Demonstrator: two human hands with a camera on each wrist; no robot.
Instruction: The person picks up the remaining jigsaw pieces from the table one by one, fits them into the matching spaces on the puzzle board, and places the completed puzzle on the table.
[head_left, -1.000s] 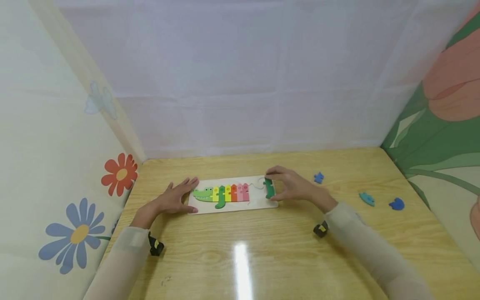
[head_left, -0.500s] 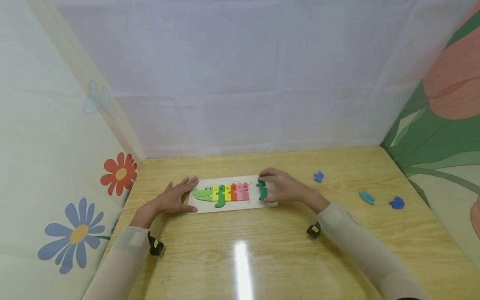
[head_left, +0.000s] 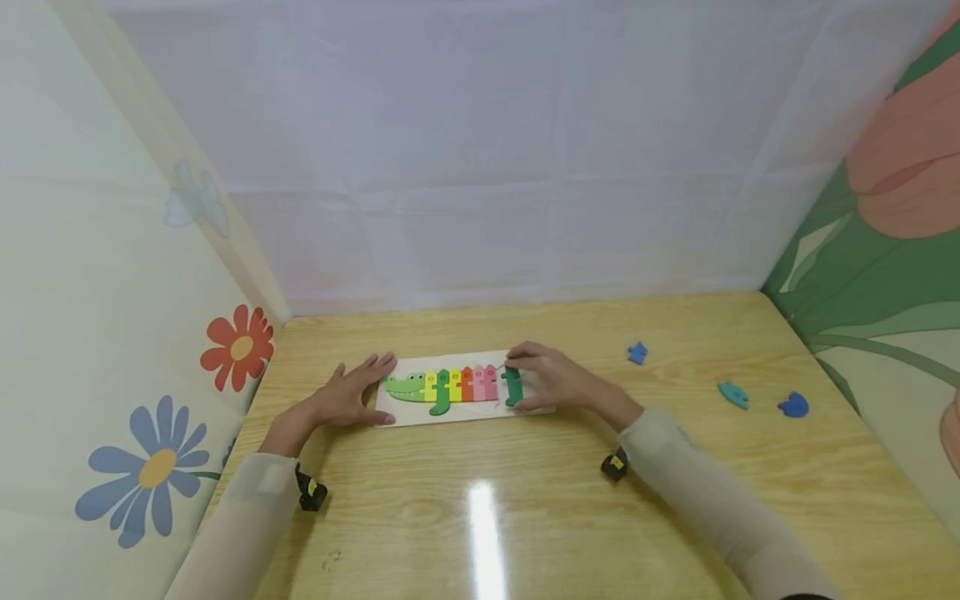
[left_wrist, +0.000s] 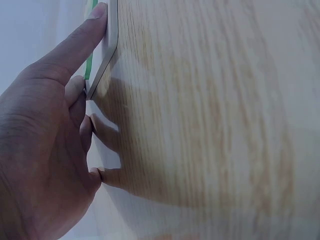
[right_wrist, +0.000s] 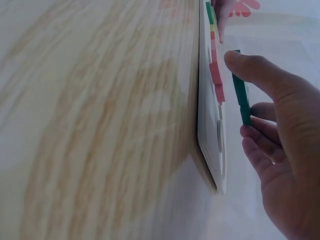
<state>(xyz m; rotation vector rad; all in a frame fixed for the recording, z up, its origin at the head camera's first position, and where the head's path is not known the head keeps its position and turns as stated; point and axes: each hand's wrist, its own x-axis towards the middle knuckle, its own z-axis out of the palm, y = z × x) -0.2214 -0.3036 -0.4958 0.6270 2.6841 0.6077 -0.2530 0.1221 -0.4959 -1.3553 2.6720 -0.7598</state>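
A pale wooden puzzle board (head_left: 408, 415) lies on the table, with a green crocodile head (head_left: 405, 389) at its left end. Yellow, green, orange-red and pink segments (head_left: 468, 386) sit in a row beside the head. My left hand (head_left: 343, 397) rests at the board's left end, fingers and thumb spread along its corners; its thumb (left_wrist: 80, 42) lies on the edge in the left wrist view. Between thumb and fingers, my right hand (head_left: 558, 380) pinches a dark green puzzle piece (head_left: 513, 387), just right of the last pink segment. The right wrist view shows this green piece (right_wrist: 241, 95) raised off the board.
To the right on the wooden table (head_left: 570, 508) lie a small blue piece (head_left: 637, 353), a teal piece (head_left: 733, 395) and a rounded blue piece (head_left: 793, 406). A white cloth wall (head_left: 465, 167) stands behind the table, with flower-patterned sheets at both sides.
My right hand has carried the dark green piece leftward over the board, from its right end to near the pink segments. The left hand has stayed in place.
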